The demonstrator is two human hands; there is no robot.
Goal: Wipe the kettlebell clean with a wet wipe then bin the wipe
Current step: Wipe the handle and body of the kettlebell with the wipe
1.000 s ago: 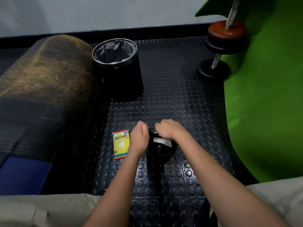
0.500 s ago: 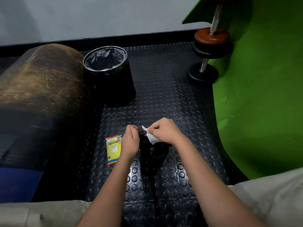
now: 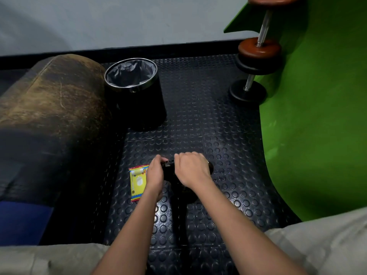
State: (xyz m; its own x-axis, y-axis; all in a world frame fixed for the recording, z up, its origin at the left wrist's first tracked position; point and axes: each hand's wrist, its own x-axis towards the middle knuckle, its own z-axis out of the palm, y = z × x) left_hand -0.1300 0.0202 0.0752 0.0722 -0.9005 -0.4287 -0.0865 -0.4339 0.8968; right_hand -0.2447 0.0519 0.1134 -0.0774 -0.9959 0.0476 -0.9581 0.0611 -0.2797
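Observation:
A black kettlebell stands on the studded black floor mat between my hands. My left hand grips its left side, near the handle. On top of it lies my right hand, fingers curled down over the far side. The wet wipe is hidden under that hand. Most of the kettlebell's body is covered by my hands and lost in shadow. The black bin, lined with a grey bag, stands open at the back, left of centre.
A yellow and red wipes packet lies flat just left of my left hand. A worn brown padded roll fills the left side. A dumbbell leans at the back right against a green mat.
My right hand held the white wipe up off the kettlebell half a second ago; now it is back down over the top and the wipe no longer shows. My left hand keeps its grip.

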